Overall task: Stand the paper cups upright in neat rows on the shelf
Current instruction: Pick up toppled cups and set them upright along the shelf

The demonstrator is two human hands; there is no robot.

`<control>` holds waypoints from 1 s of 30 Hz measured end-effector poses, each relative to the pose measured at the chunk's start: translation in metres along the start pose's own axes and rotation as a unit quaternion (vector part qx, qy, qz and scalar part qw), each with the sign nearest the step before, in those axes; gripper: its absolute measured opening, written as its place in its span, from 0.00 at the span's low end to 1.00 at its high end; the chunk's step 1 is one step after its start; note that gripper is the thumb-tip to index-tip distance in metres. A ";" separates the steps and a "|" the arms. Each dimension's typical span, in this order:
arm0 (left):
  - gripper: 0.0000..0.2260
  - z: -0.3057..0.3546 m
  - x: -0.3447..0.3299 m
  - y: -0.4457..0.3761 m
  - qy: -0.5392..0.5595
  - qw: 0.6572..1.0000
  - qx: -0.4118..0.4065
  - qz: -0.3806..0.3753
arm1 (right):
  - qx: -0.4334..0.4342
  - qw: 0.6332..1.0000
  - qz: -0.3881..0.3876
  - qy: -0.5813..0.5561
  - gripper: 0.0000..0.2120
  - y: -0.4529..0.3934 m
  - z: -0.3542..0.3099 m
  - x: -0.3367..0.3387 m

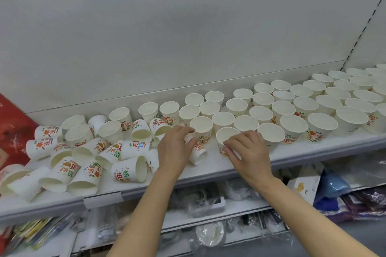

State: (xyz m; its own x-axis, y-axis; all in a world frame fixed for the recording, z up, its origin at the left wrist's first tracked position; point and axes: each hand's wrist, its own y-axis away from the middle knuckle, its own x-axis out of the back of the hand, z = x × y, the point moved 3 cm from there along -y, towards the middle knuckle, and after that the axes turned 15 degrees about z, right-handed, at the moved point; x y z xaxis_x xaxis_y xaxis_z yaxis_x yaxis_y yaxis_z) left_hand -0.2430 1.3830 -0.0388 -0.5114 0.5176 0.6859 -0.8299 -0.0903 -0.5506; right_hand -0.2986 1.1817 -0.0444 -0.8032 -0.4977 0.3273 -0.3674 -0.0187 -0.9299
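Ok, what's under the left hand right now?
A tipped-over paper cup lies under the left hand, its open mouth poking out to the right. The fingers hide its base and most of its print.

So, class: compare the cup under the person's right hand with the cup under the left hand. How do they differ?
The right-hand cup stands upright, mouth up; the left-hand cup lies tipped over. The right hand grips the upright cup's side; the left hand covers much of the tipped cup. The upright cup adjoins the rows; the tipped cup lies by the jumble. Both are white with printed designs.
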 end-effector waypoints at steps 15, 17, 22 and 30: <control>0.17 -0.015 0.050 0.037 -0.192 0.975 -0.038 0.106 | 0.031 0.982 -0.156 -0.102 0.11 -0.016 -0.051 -0.053; 0.16 -0.030 0.066 0.044 -0.199 0.973 -0.011 0.112 | 0.057 0.966 -0.246 -0.056 0.16 -0.029 -0.057 -0.069; 0.26 -0.066 0.081 0.087 -0.194 0.977 0.020 0.081 | 0.050 0.917 -0.394 0.027 0.22 -0.037 -0.063 -0.099; 0.29 -0.104 0.101 0.099 -0.164 0.976 0.104 0.101 | -0.037 0.919 -0.392 0.027 0.20 -0.045 -0.068 -0.096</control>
State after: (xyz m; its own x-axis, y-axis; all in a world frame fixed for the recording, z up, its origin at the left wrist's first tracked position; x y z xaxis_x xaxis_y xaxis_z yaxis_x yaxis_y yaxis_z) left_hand -0.3533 1.5153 -0.0734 -0.6855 0.1734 0.7072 -0.7139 -0.3510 -0.6059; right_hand -0.2372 1.2894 -0.0228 -0.2998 -0.3128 0.9013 -0.8723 -0.2928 -0.3917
